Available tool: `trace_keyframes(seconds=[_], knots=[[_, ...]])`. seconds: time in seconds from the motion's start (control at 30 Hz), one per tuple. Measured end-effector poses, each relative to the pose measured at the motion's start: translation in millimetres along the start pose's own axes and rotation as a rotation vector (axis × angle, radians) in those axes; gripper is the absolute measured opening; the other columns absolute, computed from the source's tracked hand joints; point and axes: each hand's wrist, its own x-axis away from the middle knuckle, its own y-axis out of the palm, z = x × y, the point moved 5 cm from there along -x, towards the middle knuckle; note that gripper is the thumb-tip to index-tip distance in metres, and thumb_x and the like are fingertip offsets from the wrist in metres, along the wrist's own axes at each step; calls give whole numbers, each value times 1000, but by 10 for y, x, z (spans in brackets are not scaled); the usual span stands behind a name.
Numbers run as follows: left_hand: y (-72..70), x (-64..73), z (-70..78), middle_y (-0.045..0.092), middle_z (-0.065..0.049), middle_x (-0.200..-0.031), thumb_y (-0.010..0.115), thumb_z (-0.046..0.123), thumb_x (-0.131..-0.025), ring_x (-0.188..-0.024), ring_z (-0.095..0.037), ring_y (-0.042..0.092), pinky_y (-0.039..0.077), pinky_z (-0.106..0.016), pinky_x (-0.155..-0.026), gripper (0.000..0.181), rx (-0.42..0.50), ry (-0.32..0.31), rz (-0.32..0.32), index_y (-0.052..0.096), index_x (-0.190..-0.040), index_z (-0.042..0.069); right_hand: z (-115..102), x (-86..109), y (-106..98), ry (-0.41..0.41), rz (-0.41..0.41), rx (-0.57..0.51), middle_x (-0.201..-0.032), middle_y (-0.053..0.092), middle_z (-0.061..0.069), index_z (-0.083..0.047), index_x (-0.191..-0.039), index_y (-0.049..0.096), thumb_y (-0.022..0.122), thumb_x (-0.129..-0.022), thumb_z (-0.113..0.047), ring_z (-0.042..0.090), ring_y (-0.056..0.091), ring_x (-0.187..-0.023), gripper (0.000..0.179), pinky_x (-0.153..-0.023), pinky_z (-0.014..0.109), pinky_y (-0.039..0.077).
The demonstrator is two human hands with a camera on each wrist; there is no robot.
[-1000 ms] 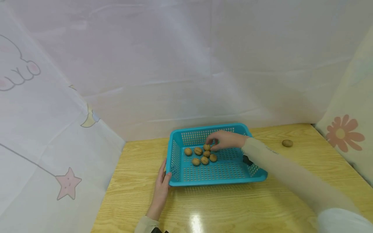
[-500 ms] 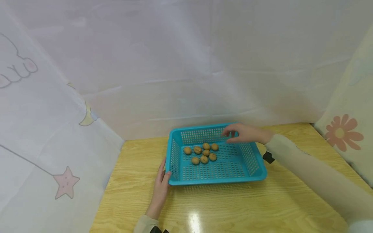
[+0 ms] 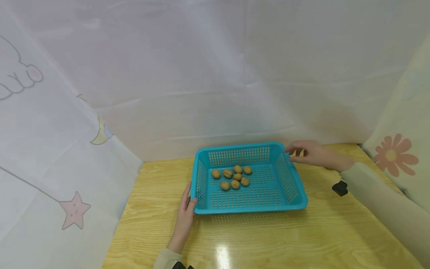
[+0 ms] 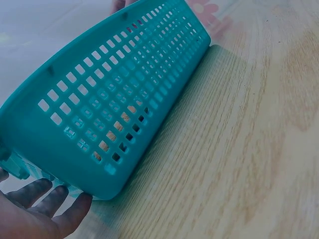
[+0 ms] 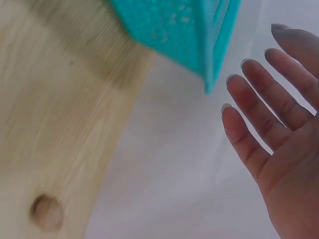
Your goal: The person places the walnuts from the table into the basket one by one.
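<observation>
A blue plastic basket with perforated walls stands on the wooden table. Several walnuts lie grouped in its left half. My left hand rests against the basket's left end, fairly straight fingers outside the wall and thumb at the front corner rim. In the left wrist view, fingertips touch the basket's end. My right hand is over the far right corner of the rim, with loosely bent fingers and nothing held. A lone walnut sits on the table in the right wrist view; the right arm hides it in the head view.
Light cloth with printed figures, among them a flower and a star, encloses the table at the back and sides. The wooden tabletop extends in front of the basket and to both sides.
My right hand has let go of a walnut in the basket, which lies with the others, and has moved right to the basket's far right rim. My left hand has stayed in place.
</observation>
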Motion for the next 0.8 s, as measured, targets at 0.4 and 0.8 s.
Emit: trace_keyframes(seconds=[0.4, 0.8], knots=[[2, 4, -9, 41, -29, -157, 43, 23, -113, -137, -46, 50, 54, -44, -99, 60, 9, 4, -2, 20, -168, 25, 531, 619, -175, 227, 38, 5, -110, 70, 5, -2, -124, 69, 73, -98, -11, 5, 63, -87, 28, -66, 27, 54], [5, 5, -4, 42, -30, -156, 42, 23, -113, -136, -46, 51, 54, -46, -101, 59, 13, 16, -2, 21, -168, 25, 1032, 1035, -245, 358, 71, 111, -122, 69, 19, -3, -127, 69, 74, -98, -20, 2, 60, -92, 34, -71, 29, 53]])
